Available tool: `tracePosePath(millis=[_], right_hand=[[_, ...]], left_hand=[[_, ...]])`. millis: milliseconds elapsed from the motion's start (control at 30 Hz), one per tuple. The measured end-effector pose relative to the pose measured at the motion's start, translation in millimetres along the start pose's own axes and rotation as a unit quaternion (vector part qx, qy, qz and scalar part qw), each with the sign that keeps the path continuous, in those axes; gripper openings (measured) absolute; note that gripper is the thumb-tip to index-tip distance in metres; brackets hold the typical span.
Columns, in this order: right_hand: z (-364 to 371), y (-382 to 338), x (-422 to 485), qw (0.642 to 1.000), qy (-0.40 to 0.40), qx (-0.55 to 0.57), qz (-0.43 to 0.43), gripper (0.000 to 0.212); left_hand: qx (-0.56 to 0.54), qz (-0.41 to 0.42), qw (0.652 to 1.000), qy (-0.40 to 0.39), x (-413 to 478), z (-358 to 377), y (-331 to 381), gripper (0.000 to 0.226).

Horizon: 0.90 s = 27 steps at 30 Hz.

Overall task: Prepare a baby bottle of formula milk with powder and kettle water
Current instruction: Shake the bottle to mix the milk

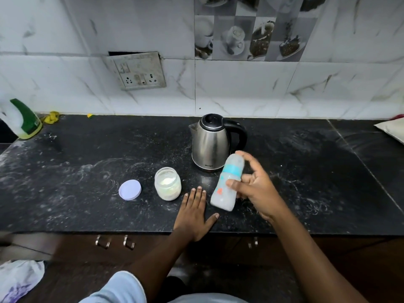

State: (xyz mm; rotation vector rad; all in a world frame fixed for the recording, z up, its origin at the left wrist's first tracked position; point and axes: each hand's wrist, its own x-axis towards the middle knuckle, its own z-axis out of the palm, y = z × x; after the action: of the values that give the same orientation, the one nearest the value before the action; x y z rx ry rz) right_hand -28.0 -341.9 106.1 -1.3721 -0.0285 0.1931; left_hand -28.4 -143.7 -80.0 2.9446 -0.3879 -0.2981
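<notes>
My right hand (256, 189) grips a baby bottle (226, 184) with a blue collar and cap, holding it tilted above the black counter (87, 171); the bottle looks blurred and holds milky liquid. My left hand (193, 213) rests flat on the counter with fingers straight, just left of the bottle. An open jar of white formula powder (168, 183) stands left of my left hand. Its pale purple lid (130, 190) lies flat beside it. A steel kettle (213, 142) with a black handle and shut lid stands behind the bottle.
A white and green spray bottle (21, 119) stands at the far left edge. A wall socket plate (137, 72) hangs on the tiled wall. A pale bag (392, 130) lies at the far right. Cabinet handles (115, 241) sit below the counter's front edge.
</notes>
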Motion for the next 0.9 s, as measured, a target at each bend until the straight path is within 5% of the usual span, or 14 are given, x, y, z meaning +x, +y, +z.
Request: tracePosePath(millis=[100,233,367,467,600,767,900], right_hand=[[-6,1,5,0.988,0.117,0.087,-0.043,0.073],[-2,-4,-1,1.0,-0.009,-0.014,-0.003,0.074],[-1,-4,4,0.989,0.114,0.077,-0.046,0.069],[3,0,0,1.0,0.008,-0.02,-0.01,0.072],[-4,-1,5,0.982,0.153,0.098,-0.048,0.072],[-1,-5,-5,1.0,0.008,-0.006,0.007,0.077],[-3,-3,0,0.981,0.163,0.095,-0.039,0.073]], left_hand=[[-0.005,-0.004,1.0,-0.006,0,1,0,0.099],[0.004,-0.002,1.0,-0.004,0,0,0,0.098],[-0.002,-0.004,1.0,-0.002,0,1,1,0.098],[0.001,-0.002,1.0,0.001,-1,0,1,0.097],[-0.002,-0.002,1.0,0.002,0,2,0,0.098],[-0.001,-0.002,1.0,0.007,0,3,-1,0.099],[-0.005,-0.003,1.0,0.008,1,4,0,0.099]])
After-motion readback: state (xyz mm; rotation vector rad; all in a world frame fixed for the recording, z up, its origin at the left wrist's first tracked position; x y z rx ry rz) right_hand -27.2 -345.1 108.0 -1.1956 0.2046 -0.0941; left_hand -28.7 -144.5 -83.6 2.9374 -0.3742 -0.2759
